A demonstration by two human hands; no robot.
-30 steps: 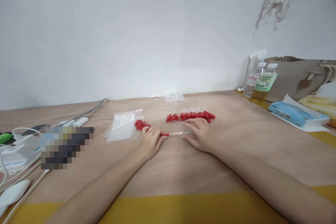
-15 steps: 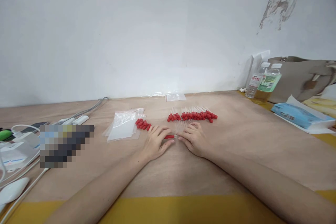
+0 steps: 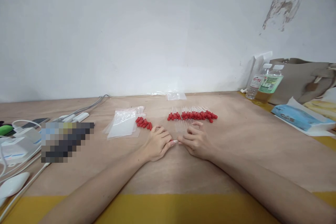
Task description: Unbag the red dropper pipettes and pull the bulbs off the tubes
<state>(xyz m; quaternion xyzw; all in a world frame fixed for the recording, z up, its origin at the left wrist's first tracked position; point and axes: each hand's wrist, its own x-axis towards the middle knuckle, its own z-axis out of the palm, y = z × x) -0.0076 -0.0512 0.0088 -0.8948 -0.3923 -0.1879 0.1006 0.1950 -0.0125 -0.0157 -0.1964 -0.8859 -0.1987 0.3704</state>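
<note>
My left hand (image 3: 157,144) and my right hand (image 3: 195,141) meet fingertip to fingertip at the middle of the wooden table (image 3: 236,154). Both pinch a thin clear dropper (image 3: 175,141), of which only a short glint shows between the fingers; its red bulb is hidden in my left fingers. Behind my right hand lies a row of clear droppers with red bulbs (image 3: 194,115). A small heap of loose red bulbs (image 3: 143,123) sits just behind my left hand, beside a stack of clear zip bags (image 3: 123,126).
Cables, white chargers and a blurred patch (image 3: 65,141) crowd the left side. One more clear bag (image 3: 175,96) lies by the wall. Two bottles (image 3: 262,83), a beige bag (image 3: 301,78) and a blue tissue pack (image 3: 299,117) stand at the right.
Both hands have drawn together and slightly toward me. The dropper and its red bulb, in view between them before, are now almost wholly covered by the fingers.
</note>
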